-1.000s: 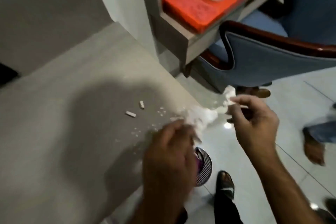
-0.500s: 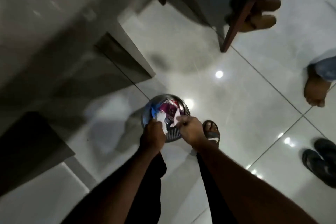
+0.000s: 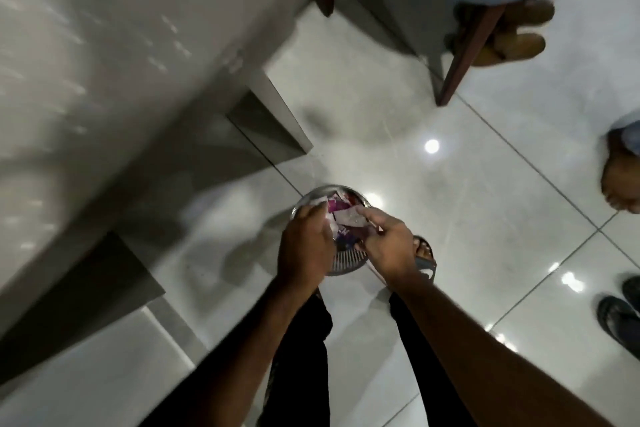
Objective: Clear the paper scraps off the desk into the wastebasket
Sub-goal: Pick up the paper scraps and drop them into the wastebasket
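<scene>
Your only view comes from the head camera, wide-angle, pitched steeply down past your own forearms to the glossy pale floor tiles (image 3: 502, 218). You're close above the small round slotted grey wastebasket (image 3: 346, 262) near centre frame. The grey desk edge (image 3: 138, 80) fills the upper left, blurred.

— The wastebasket (image 3: 346, 262)? 
— Grey, slatted side; white and purple scraps (image 3: 341, 215) inside.
— The floor (image 3: 450, 201)? 
— Glossy pale tiles with dark grout lines; the trousers (image 3: 304, 350) are black.
</scene>
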Available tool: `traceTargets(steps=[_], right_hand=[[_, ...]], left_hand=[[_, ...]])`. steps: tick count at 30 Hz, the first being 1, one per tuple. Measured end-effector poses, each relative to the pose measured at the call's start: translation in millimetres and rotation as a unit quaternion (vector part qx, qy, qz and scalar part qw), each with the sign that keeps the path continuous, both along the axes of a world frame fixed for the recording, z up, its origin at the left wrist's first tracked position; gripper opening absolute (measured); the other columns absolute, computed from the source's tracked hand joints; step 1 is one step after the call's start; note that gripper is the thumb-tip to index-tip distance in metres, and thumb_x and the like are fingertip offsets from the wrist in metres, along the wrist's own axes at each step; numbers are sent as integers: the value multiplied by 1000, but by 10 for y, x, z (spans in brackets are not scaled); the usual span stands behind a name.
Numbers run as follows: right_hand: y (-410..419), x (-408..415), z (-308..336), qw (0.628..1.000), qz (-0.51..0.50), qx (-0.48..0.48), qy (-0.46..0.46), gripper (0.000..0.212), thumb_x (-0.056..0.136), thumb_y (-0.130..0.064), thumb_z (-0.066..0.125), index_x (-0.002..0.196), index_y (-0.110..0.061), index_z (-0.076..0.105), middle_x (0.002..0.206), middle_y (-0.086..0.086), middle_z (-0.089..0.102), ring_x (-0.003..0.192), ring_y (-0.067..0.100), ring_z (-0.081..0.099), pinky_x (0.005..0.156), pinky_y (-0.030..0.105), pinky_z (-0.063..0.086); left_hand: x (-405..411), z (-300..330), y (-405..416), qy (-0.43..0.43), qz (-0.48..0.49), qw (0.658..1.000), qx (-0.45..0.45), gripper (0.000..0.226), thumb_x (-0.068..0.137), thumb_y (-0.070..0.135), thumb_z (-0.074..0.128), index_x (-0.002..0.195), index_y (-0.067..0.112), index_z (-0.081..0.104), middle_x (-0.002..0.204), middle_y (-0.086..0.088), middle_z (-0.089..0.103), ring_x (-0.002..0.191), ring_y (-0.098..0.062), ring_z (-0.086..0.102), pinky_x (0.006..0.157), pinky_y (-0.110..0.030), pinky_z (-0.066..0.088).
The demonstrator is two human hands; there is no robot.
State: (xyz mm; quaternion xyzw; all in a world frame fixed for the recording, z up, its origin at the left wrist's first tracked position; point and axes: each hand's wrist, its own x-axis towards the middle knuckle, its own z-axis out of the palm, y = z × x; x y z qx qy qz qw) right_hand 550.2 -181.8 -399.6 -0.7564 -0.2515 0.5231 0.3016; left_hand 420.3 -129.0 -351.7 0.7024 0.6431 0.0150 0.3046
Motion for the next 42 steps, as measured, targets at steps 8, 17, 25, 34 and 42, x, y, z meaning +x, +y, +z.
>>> traceTargets(steps=[8,17,25,34,42], right_hand=[[178,-31,2399,965,-87,220,-112,28,89,-34,57,112,-40,70,115,-10,70,97,15,72,82,43,60],[1633,-959,4065,873,232,291,-314,19,92,-18,63,107,-14,74,106,5,73,93,18,65,87,31,53],[2278,-1582,3733,828,357,128,-412,19,88,-23,66,96,-7,72,87,10,66,76,25,66,73,35,60],[2293,-1641,3662,827,361,177,-392,22,79,-21,74,97,-12,68,91,7,61,77,20,59,72,35,58],[2533,-2056,3654,655,594,295,-362,43,91,-5,50,133,-15,50,135,12,50,112,33,51,80,43,53]], left_hand=[[-124,2405,-295,-61,-110,990,69,46,95,20,42,139,29,52,133,5,61,118,-18,62,90,-40,56],[-1344,3512,959,21,-17,955,297,24,84,4,62,104,10,74,94,-12,72,84,-34,69,69,-40,60],[-1777,3136,1588,105,-190,945,246,14,87,10,59,96,12,70,98,-11,66,94,-33,63,69,-41,58],[-1692,3035,1479,103,-79,960,247,5,84,4,64,80,7,68,87,-15,66,82,-38,62,64,-44,56],[-2265,2985,1117,156,124,942,269,13,91,4,60,82,1,69,86,-23,67,80,-42,64,72,-48,53]])
